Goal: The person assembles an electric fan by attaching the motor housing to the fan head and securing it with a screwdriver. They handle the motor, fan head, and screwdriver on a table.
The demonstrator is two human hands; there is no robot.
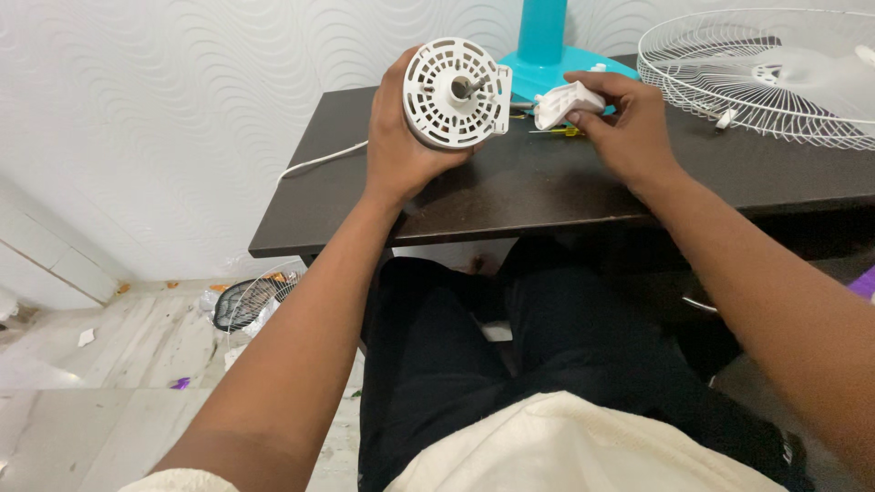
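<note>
No packages, labels, signs or screens can be made out on the dark table [510,196], on the pale patterned wall [182,100] behind it, or on the floor [100,364] at lower left. The small white and purple scraps [180,384] scattered on that floor may be bits of wrapping, but they are too small and blurred to tell.

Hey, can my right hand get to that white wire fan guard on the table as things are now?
Probably yes. The fan guard lies in the open on the table, just beside the right hand. But that hand already grips a small white plastic piece.
</note>
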